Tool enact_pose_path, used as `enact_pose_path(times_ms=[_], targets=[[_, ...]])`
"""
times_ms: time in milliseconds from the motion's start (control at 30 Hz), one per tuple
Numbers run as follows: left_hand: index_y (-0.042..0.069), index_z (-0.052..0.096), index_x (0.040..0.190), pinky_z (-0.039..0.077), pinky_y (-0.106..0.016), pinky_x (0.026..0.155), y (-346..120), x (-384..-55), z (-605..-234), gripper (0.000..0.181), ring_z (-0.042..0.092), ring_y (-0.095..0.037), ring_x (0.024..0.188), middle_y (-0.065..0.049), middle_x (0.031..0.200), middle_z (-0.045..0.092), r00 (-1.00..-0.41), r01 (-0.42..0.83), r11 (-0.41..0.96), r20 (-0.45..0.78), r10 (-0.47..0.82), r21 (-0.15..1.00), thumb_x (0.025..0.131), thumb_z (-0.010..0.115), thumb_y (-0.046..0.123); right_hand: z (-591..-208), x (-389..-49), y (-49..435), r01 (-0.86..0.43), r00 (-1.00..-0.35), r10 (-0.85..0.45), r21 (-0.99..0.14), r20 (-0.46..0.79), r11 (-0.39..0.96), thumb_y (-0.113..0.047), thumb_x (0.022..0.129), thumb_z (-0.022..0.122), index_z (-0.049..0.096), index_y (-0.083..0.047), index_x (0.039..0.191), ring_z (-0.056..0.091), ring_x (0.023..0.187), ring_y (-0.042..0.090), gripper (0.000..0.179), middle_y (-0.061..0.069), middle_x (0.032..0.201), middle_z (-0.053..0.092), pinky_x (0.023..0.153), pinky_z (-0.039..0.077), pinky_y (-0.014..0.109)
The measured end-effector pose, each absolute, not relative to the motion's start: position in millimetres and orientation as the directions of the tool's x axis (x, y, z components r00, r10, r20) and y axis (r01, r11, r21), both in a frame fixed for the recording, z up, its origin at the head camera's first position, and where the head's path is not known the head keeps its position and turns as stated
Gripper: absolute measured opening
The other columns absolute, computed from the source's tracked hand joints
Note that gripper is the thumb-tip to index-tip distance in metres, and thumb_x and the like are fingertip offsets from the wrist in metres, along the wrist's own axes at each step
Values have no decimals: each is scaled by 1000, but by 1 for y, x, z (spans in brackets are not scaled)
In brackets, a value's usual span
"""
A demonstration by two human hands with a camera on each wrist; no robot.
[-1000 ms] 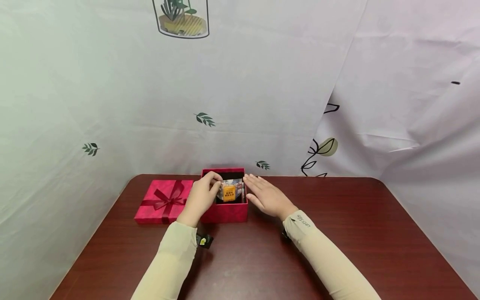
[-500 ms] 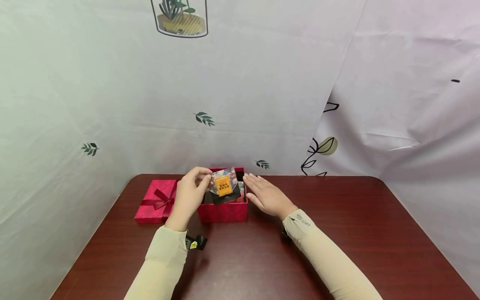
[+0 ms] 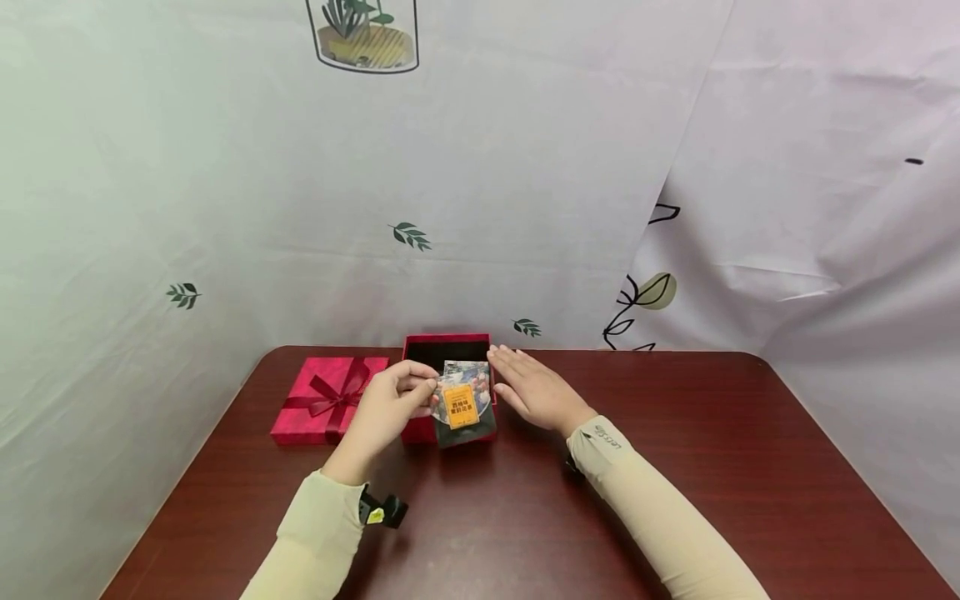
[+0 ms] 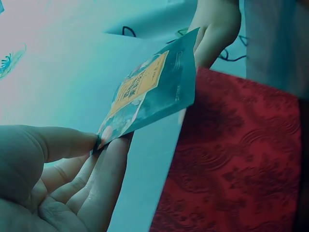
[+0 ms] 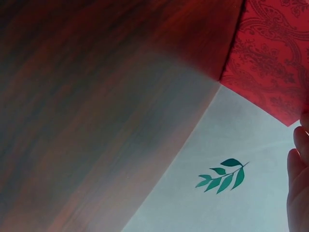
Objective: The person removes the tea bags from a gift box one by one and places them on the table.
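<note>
My left hand [image 3: 384,408] pinches the left edge of a small flat sachet [image 3: 461,405] between thumb and fingers. The sachet has a picture print, an orange label and a dark green lower part. In the head view it overlaps the front of an uncovered red gift box [image 3: 418,432]; the left wrist view shows the sachet [image 4: 181,79] tilted beside the box's patterned red wall [image 4: 231,154]. Behind it, the top of another printed packet [image 3: 480,367] shows inside the dark box. My right hand [image 3: 536,390] lies with straight fingers at the box's right side.
The red lid [image 3: 307,408] with a dark red ribbon bow lies left of the box on the brown wooden table [image 3: 675,467]. A pale cloth [image 3: 525,208] with printed leaves hangs along the table's back edge. Dark wrist cameras sit under both sleeves.
My left hand has lifted the sachet out of the box, first up and left, then forward over the box's front toward me. My right hand has stayed at the box's side.
</note>
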State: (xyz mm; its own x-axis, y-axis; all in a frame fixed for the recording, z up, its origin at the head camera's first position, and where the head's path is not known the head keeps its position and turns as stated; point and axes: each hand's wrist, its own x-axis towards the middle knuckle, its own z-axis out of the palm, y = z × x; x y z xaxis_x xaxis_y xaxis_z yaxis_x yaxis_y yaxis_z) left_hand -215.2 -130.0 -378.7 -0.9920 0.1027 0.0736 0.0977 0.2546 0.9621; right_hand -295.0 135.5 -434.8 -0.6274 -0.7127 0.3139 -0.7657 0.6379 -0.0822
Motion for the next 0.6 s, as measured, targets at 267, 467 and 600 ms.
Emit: enact_pose_path(times_ms=[267, 467, 600], targets=[[-5, 64, 112, 61, -34, 75, -123, -209, -399, 18, 69, -17, 80, -12, 90, 71, -977, 31, 199, -12, 213, 980, 98, 64, 6, -432, -294, 136, -759, -640, -707, -103, 300, 643, -31, 108, 45, 37, -2, 156, 30, 150, 28, 57, 14, 161, 36, 122, 24, 43], [-5, 64, 111, 62, -36, 74, -117, -204, -414, 19, 69, -17, 79, -11, 88, 69, -965, 14, 194, -37, 259, 981, 98, 65, 9, -432, -294, 137, -766, -633, -715, -109, 298, 633, -31, 108, 45, 38, 0, 155, 31, 150, 29, 56, 15, 160, 37, 121, 26, 45], [-5, 64, 110, 62, -36, 74, -111, -201, -422, 18, 69, -18, 78, -10, 87, 69, -956, -5, 186, -60, 288, 982, 98, 65, 8, -432, -295, 137, -768, -631, -715, -116, 302, 629, -31, 108, 45, 38, -1, 155, 31, 150, 28, 56, 14, 160, 37, 122, 25, 44]])
